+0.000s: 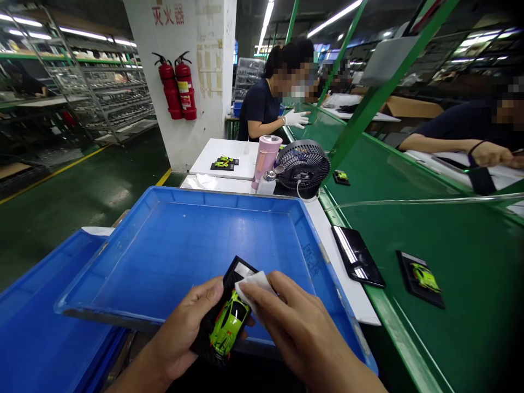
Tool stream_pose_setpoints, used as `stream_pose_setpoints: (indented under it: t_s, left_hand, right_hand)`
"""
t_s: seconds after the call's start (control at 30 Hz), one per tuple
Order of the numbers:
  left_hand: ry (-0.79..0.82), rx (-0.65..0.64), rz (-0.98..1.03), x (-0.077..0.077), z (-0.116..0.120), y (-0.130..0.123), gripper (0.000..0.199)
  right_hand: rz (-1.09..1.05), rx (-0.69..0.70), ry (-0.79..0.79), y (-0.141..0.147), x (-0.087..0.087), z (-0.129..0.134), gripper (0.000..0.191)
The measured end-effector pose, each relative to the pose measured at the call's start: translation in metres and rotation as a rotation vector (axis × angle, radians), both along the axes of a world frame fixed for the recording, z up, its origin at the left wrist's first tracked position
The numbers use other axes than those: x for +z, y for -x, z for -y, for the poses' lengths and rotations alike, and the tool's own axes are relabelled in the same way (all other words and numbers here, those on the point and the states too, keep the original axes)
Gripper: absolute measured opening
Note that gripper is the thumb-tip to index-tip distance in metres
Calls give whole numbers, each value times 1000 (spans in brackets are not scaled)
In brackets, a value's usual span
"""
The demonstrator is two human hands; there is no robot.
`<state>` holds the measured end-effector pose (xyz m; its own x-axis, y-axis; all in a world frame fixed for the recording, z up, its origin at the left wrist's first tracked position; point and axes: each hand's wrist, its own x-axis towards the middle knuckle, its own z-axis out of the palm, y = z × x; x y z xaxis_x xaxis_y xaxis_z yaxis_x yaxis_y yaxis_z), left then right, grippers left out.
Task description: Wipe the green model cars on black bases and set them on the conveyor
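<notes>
A lime-green toy car (pixel 230 326) sits on a black display base (pixel 204 333), tilted above the near edge of a blue tray (pixel 176 229). My left hand (pixel 184 322) is closed around the base from its left side, with fingertips showing past the right edge. Pinched in my right hand (pixel 295 322) is a folded white cloth (pixel 256 284), which covers part of the base by the upper end of the car. Its contact with the surface is partly hidden by my fingers.
Beyond the tray stand a pink tumbler (pixel 267 158), a white bottle (pixel 267 183) and a black fan (pixel 303 166). A phone (pixel 357 255) lies beside the green conveyor belt (pixel 385 218), which carries another car on a base (pixel 423 278). Two co-workers (pixel 262 106) sit nearby.
</notes>
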<state>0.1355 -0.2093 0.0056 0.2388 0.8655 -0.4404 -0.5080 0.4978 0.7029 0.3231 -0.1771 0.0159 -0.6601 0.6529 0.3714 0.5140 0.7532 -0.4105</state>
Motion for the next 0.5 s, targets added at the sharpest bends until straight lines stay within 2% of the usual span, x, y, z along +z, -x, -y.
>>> stream_pose_setpoints:
  t_s: [0.17,0.27,0.4,0.5]
  left_hand:
    - [27,-7,41,3,-2,1,31]
    - [35,-109,89,2,-2,3,34]
    - [18,-234,116,0,-1,12,39]
    - [-1,-297,129,-2,-1,19,40]
  right_hand:
    - [-174,-19,1,-16,1,-5,31]
    - [-254,-15,27,-14,2,-11,35]
    - [-189,98,226,-13,1,-16,36]
    - [-219,196,397,-15,1,-16,36]
